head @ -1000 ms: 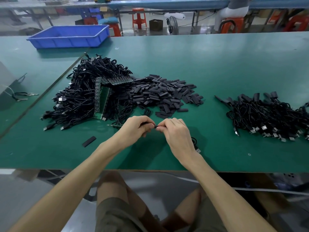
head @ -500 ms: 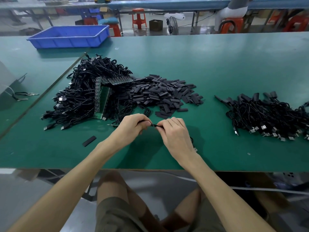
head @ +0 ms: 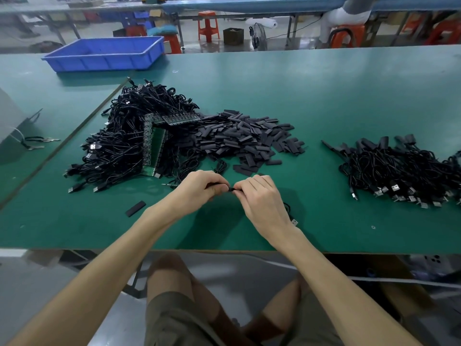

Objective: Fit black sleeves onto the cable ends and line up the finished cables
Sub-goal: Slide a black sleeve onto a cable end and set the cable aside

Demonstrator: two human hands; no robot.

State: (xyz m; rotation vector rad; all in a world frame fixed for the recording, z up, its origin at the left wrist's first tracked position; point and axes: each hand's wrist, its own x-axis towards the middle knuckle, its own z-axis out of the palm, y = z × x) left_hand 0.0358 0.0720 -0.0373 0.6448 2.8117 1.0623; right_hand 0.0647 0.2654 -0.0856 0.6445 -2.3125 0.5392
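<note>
Green matting covers the bench (head: 324,96), and the stock on it is laid out as a left-to-right flow. A heap (head: 119,151) of bare cables sits on the left with green board strips (head: 155,146) lying on it. The sleeves (head: 244,138) are piled just beside it in the middle, within easy reach. The finished cables (head: 404,171) lie well apart on the right, sleeved ends pointing away and USB plugs toward the person, roughly in a row. Near the front edge, between the piles, the two hands meet. The left hand (head: 199,188) has its fingers curled and pinches the cable (head: 231,189) at its fingertips. The right hand (head: 262,196) is curled likewise, thumb and forefinger pinching the same cable, and a short dark stretch of it shows in the gap between them. I judge this to be the fitting step, one hand steadying the end while the other feeds a sleeve over it, though which hand has the sleeve is too small to tell. The cable's slack trails under the right wrist, and its plug (head: 294,222) rests on the bench, out of the way. A stray sleeve (head: 135,208) lies alone to the left, and a blue tray (head: 104,54) sits at the far left. With so many bare cables in the heap, the task looks far from done.
</note>
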